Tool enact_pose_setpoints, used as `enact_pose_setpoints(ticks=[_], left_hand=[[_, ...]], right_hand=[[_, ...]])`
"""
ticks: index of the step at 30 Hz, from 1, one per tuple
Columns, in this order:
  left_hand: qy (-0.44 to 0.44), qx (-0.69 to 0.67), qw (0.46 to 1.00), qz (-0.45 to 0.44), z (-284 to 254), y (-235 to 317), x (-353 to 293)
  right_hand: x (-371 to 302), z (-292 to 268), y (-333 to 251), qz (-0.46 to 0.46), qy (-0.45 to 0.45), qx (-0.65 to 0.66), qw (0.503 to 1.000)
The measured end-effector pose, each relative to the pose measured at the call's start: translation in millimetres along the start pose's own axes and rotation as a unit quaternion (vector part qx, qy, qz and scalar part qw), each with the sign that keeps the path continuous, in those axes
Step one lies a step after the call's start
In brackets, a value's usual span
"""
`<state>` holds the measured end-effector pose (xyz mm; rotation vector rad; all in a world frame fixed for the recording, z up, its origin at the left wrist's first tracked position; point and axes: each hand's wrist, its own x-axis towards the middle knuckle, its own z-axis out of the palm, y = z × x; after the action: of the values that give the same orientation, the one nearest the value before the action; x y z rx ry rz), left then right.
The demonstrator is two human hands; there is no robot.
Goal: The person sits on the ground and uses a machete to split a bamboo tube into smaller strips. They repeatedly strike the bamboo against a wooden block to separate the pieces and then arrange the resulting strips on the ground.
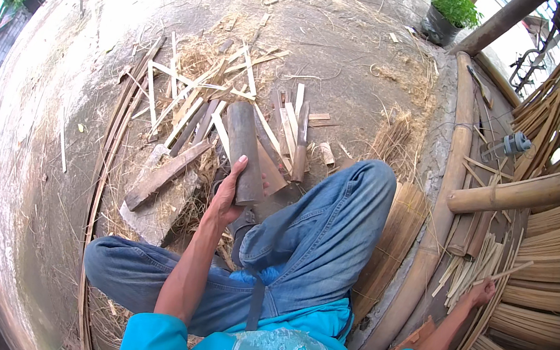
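Head view: left hand (226, 200) wrapped around the near end of a dark bamboo section (244, 150), held slanting over split strips (183, 100) on the ground, steadied for working. Right hand (482, 293) out at the stacked slats (478, 264), apparently pinching one thin strip.

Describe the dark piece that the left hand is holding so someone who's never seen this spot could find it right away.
Start at the person's bent knee in blue jeans and look just left of it, to the heap of split bamboo strips on the concrete ground. The left hand grips the near end of a thick, dark grey bamboo section. It is round, broad and dark, while its neighbours are thin, flat, pale slats.
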<state>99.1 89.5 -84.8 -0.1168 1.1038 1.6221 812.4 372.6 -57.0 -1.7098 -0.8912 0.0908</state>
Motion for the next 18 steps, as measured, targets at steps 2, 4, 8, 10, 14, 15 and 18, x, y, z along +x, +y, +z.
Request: enact_pose_setpoints(ticks=[2,4,8,10,14,15,18], left_hand=[[0.000,-0.014,1.000,0.011,7,1,-6],[0.009,-0.030,0.999,0.025,8,2,-14],[-0.029,-0.050,0.998,0.001,2,1,-12],[-0.035,-0.043,0.998,0.004,3,4,-12],[-0.026,-0.067,0.997,0.015,-9,7,-16],[-0.024,-0.074,0.997,0.022,-11,10,-20],[-0.023,-0.051,0.997,0.050,-16,19,-23]], right_hand=[[-17,2,-18,-0.014,0.074,0.048,0.996],[-83,14,-79,-0.039,0.046,0.099,0.993],[-307,26,-237,-0.091,-0.316,0.201,0.923],[-396,38,-272,0.023,-0.533,0.262,0.804],[-511,87,-307,0.161,-0.707,0.277,0.631],[-523,98,-308,0.143,-0.722,0.269,0.622],[-544,117,-315,0.099,-0.754,0.245,0.601]])
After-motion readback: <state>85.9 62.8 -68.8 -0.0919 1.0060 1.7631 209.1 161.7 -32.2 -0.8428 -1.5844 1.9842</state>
